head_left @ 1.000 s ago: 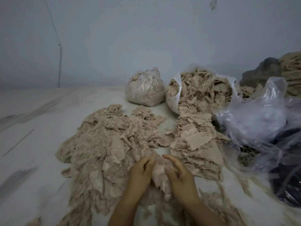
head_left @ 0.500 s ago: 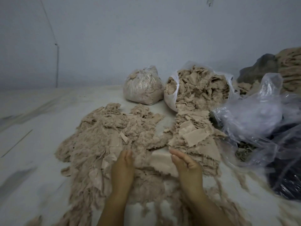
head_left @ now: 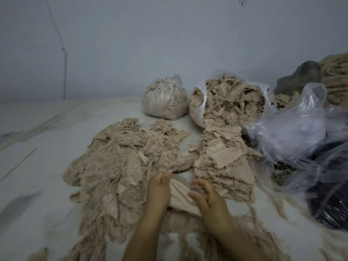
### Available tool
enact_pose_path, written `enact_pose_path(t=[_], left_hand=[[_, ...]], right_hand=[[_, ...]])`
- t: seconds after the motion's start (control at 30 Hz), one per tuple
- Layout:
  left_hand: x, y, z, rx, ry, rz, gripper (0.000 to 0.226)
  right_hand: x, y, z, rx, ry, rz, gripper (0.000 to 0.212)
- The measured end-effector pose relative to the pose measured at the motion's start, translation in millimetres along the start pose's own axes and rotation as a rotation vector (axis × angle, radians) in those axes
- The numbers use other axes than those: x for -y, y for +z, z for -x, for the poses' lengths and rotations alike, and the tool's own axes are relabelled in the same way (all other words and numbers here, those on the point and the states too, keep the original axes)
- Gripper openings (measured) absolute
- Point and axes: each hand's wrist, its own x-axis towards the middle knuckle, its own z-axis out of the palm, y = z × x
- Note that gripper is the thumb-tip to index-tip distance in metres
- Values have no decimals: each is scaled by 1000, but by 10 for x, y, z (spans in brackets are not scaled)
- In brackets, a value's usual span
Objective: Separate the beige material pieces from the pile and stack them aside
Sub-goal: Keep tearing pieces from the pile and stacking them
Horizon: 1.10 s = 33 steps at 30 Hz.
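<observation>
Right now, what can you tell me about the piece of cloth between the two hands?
The beige piece is thin, soft-looking fabric, smooth with a few long creases. It lies between both hands, above the fluffy pile. The left hand holds its left edge, and the right hand curls its fingers over the right side. Its lower edge looks frayed. Part of it is hidden under the hands.

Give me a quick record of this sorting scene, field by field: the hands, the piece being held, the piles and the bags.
left hand: holds the piece's left edge
right hand: fingers curled on its right edge
beige piece: stretched between both hands
loose pile: left, fluffy and tangled
flat stack: right, layered pieces
open bag: behind the stack, spilling scraps
tied bag: beside it, closed
</observation>
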Motion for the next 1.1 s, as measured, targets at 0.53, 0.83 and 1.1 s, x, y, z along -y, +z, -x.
enact_pose_path(t=[0.53, 0.83, 1.1], left_hand=[[75, -125, -112, 110, 254, -81, 35], [143, -368, -98, -232, 105, -155, 60], [-204, 13, 137, 411, -86, 98, 45]], right_hand=[[155, 141, -274, -14, 78, -199, 41], [175, 52, -335, -230, -28, -279, 33], [294, 133, -320, -137, -195, -71, 24]])
